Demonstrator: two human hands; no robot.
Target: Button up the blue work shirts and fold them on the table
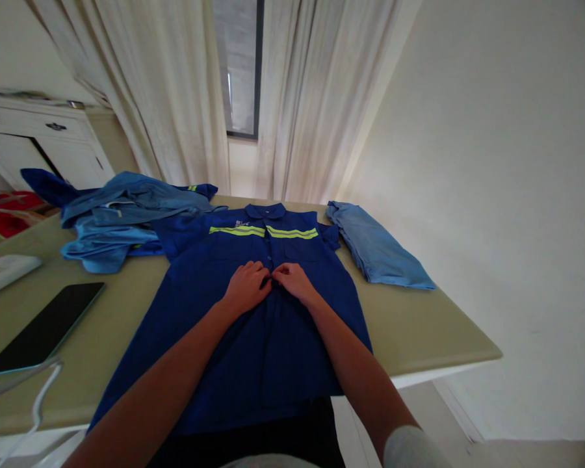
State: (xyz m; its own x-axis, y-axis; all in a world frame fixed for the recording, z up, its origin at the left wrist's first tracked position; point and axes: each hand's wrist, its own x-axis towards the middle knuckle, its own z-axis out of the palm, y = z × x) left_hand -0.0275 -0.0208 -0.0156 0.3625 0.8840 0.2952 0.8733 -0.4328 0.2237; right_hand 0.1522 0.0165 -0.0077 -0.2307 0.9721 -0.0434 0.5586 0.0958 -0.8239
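Observation:
A dark blue work shirt (pixel 273 325) with yellow-green reflective stripes lies flat, front up, on the beige table (pixel 419 325). My left hand (pixel 246 286) and my right hand (pixel 295 281) meet at the shirt's button placket, mid-chest. Both hands have fingers curled and pinched on the placket fabric at a button. The fingertips touch each other there. The collar points away from me, and the hem hangs over the near table edge.
A pile of lighter blue garments (pixel 121 221) lies at the back left. A folded light blue garment (pixel 377 247) lies at the right. A dark tablet (pixel 46 325), a white cable (pixel 34 409) and a white device (pixel 4 270) sit on the left. Curtains (pixel 175 97) and a white cabinet (pixel 43 140) stand behind.

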